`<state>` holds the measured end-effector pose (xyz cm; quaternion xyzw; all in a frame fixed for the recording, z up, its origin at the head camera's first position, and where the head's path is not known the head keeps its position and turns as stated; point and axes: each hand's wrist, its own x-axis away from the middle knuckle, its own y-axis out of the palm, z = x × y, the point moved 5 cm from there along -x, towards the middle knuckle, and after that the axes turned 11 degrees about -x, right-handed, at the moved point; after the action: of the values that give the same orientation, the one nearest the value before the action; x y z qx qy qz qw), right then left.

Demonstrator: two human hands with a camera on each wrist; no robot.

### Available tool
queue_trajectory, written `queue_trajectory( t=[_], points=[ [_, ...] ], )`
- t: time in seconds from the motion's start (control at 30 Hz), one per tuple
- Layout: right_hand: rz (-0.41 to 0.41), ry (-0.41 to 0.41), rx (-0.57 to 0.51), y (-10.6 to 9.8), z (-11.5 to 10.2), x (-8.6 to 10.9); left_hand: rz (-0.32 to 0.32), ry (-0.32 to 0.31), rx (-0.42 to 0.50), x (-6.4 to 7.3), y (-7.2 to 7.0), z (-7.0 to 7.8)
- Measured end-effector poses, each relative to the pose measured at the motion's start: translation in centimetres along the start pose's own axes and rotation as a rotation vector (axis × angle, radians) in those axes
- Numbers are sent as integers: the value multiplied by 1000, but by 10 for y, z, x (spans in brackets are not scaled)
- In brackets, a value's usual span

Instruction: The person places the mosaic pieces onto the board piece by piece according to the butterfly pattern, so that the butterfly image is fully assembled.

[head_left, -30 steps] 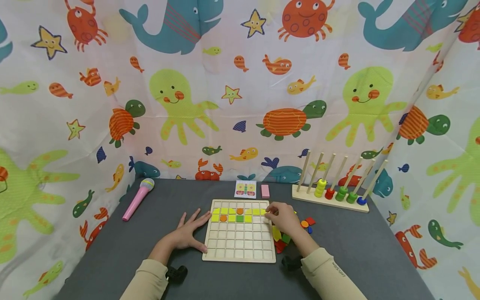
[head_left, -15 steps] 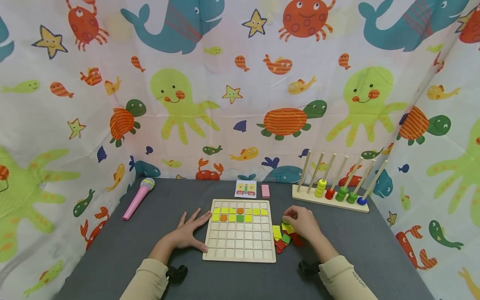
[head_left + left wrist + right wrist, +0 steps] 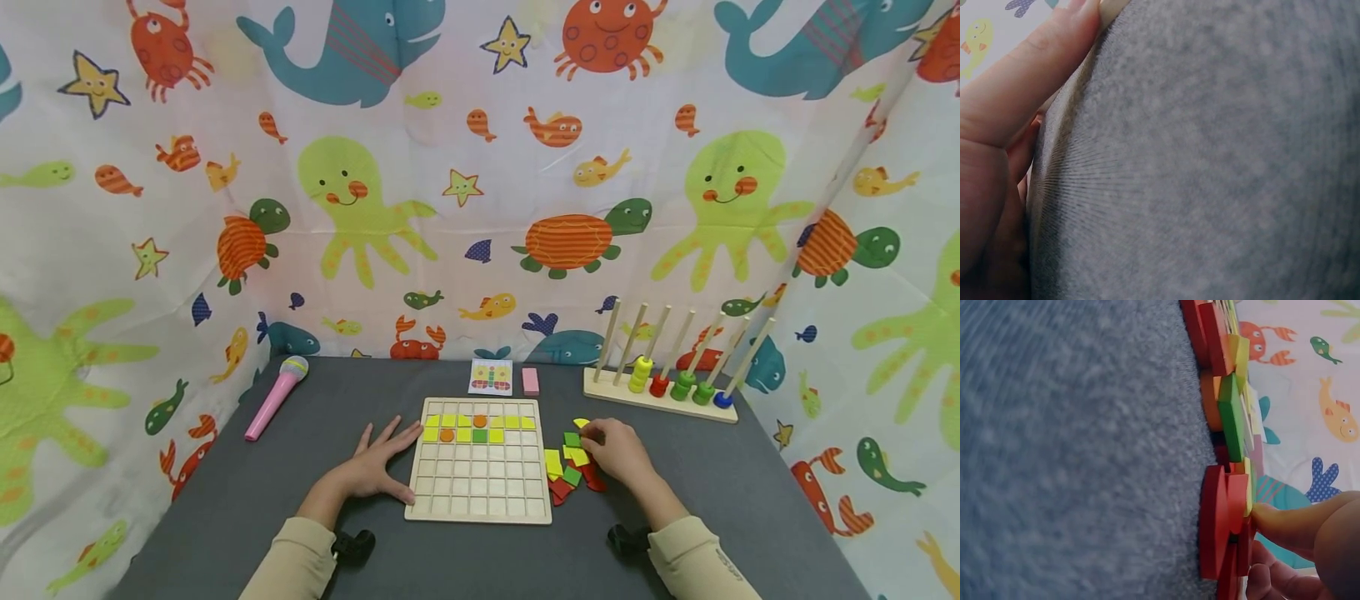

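- Loose tiles (image 3: 576, 456) lie heaped right of the grid board (image 3: 477, 490); they look light and stiff, best pinched by opposite edges.
- Right hand (image 3: 621, 452), fingers bent, touches them; I can't tell if it grips one.
- Left hand (image 3: 373, 470) spreads against the board's left edge.
- A second ago the right hand was at the board.

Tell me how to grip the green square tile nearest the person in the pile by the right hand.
I'd pinch two opposite edges with the right hand, coming from above and the near right. The green square tile is thin and flat and lies raised on an orange piece; its edge toward the right wrist camera looks exposed, while yellow tiles sit close on its far side.
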<state>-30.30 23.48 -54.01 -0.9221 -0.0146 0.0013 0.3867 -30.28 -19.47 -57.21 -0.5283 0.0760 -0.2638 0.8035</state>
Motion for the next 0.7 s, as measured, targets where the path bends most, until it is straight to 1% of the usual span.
queue_trajectory(
  t=[0.2, 0.33, 0.53, 0.7],
  points=[
    [-13, 21, -8, 2, 2, -1, 12, 6, 9, 1, 0, 1],
    [-10, 29, -18, 2, 3, -2, 8, 1, 10, 1, 1, 1],
    [20, 41, -57, 0, 2, -1, 4, -7, 4, -1, 1, -2],
    [65, 29, -64, -3, -3, -2, 6, 1, 1, -1, 1, -2]
  ],
)
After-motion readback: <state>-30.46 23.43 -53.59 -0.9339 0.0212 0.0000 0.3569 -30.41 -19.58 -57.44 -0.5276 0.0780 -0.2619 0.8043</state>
